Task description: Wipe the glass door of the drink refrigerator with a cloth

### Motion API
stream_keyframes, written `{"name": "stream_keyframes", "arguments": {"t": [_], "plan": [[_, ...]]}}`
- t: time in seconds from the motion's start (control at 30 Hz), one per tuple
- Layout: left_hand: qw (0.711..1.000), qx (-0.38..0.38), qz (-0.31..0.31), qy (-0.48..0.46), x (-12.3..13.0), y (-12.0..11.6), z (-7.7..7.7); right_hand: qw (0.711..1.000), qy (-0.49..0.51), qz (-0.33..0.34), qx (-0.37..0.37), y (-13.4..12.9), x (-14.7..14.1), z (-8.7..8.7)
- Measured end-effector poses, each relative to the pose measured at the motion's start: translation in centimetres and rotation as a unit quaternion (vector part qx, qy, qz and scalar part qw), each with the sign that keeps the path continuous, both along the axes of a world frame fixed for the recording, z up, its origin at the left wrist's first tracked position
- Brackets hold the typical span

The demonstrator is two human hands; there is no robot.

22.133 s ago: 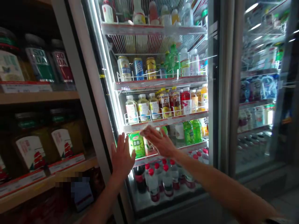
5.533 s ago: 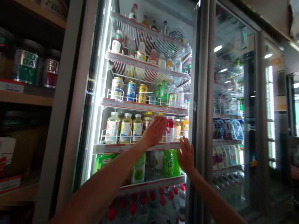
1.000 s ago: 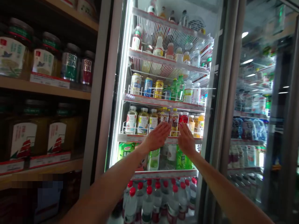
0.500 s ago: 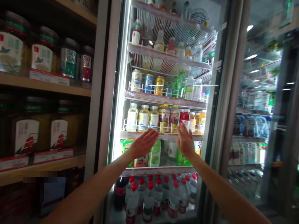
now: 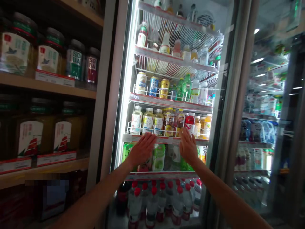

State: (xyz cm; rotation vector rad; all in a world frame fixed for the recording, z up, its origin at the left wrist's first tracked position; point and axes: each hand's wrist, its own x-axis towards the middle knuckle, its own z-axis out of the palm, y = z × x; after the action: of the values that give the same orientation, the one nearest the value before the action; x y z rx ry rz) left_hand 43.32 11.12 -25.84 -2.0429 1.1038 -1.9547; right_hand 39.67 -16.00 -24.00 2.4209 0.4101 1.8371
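Note:
Both arms reach out toward a lit drinks fridge stocked with bottles and cans. My left hand [image 5: 142,149] is stretched flat, fingers extended and slightly blurred, in front of the shelf edge [image 5: 164,140] and hiding part of a pinkish container below. Beside it stands a green-labelled bottle [image 5: 158,158]. My right hand [image 5: 188,147] is also flat with fingers out, just below a red bottle [image 5: 190,122] and in front of green packs [image 5: 186,164]. Neither hand holds anything. Whether they touch the fridge glass I cannot tell.
Red-capped bottles [image 5: 152,203] fill the fridge bottom; cans [image 5: 153,86] and tea bottles [image 5: 148,121] stand higher. On the left, wooden shelves [image 5: 47,85] carry large jars [image 5: 30,136]. A metal door frame [image 5: 234,95] stands at right, with another glass-fronted fridge [image 5: 256,127] beyond.
My left hand has shifted left and slightly down, widening the gap between the hands. My right hand is nearly where it was. The view has tilted slightly, with upper shelves moving right.

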Motion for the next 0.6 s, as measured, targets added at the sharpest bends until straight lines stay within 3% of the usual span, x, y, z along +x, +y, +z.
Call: {"name": "stream_keyframes", "arguments": {"t": [0.13,0.2,0.27,0.37,0.43,0.5,0.6], "plan": [[0.987,-0.158,0.031,-0.004,0.1,4.5,2.4,1.000,-0.004,-0.002,0.025,-0.8,-0.4,0.3],[0.981,-0.188,0.042,-0.004,0.0,5.2,2.6,1.000,-0.007,-0.001,0.030,-0.9,-0.5,0.2],[0.990,-0.135,0.036,-0.007,-0.2,3.8,1.6,1.000,-0.010,0.002,0.029,-0.5,-0.5,-0.1],[1.000,-0.001,0.009,-0.014,-0.4,-0.2,-0.5,1.000,-0.007,0.013,0.010,0.4,-0.6,-0.5],[0.998,0.052,-0.008,-0.019,-0.4,-1.6,-0.4,1.000,-0.006,0.017,0.000,0.7,-0.7,-0.5],[1.000,0.024,-0.009,-0.015,-0.2,-0.9,1.2,1.000,-0.009,0.016,0.004,0.3,-0.9,-0.3],[0.992,-0.127,0.008,0.010,0.3,2.6,4.7,1.000,-0.008,0.005,0.028,-1.0,-1.0,0.0]]}}
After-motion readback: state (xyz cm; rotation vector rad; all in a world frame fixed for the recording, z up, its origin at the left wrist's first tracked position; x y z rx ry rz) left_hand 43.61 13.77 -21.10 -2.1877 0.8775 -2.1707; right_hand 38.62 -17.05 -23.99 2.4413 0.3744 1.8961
